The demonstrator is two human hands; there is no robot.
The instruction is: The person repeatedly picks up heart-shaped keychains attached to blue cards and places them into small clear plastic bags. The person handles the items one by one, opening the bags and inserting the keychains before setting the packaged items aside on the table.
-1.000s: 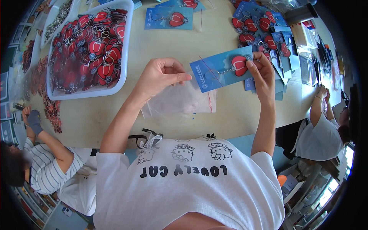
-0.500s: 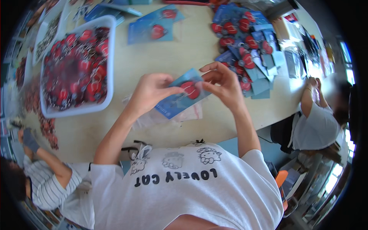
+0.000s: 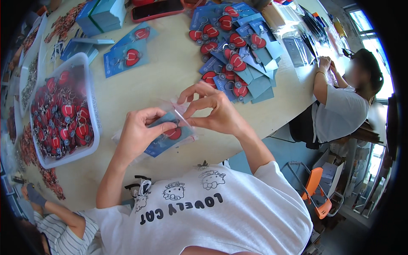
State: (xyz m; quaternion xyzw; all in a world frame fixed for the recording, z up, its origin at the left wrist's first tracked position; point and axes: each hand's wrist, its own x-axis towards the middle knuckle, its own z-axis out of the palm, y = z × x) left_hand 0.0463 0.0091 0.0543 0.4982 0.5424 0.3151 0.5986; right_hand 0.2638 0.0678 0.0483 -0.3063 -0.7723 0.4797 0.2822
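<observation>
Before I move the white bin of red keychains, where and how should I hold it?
Probably by the right rim of the bin, coming from the right: this raised edge looks graspable and faces bare tabletop, whereas reddish parts lie scattered along its left.

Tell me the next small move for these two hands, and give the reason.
I'd probably have the left hand nudge the blue card farther into the clear bag while the right hand steadies it. The right hand pinches the bag near an edge, the left holds the card beside its red charm, and card and bag overlap; how far in the card sits is unclear.
</observation>
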